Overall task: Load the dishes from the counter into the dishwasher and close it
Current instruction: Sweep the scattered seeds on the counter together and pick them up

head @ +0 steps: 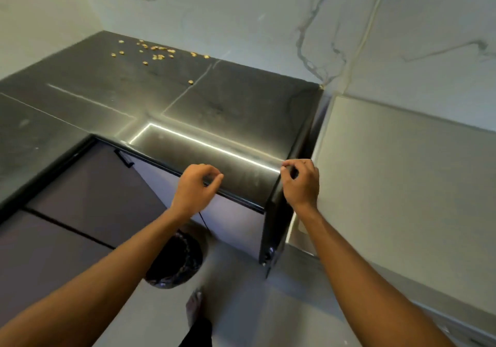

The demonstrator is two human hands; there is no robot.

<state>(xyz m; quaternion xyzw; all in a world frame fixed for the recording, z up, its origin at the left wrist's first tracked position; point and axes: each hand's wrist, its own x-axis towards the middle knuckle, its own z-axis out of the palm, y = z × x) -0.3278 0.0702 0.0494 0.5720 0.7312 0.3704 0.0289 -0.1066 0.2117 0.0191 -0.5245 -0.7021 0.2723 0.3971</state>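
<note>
Dark counter (107, 100) shows just crumbs (158, 51), nothing to load, so I guess that's why my left hand (197, 185) and right hand (300, 183) hang loosely curled at its edge, empty.

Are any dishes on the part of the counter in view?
No: the dark counter in view holds only small golden bits scattered toward its far side, and no dishes.
</note>
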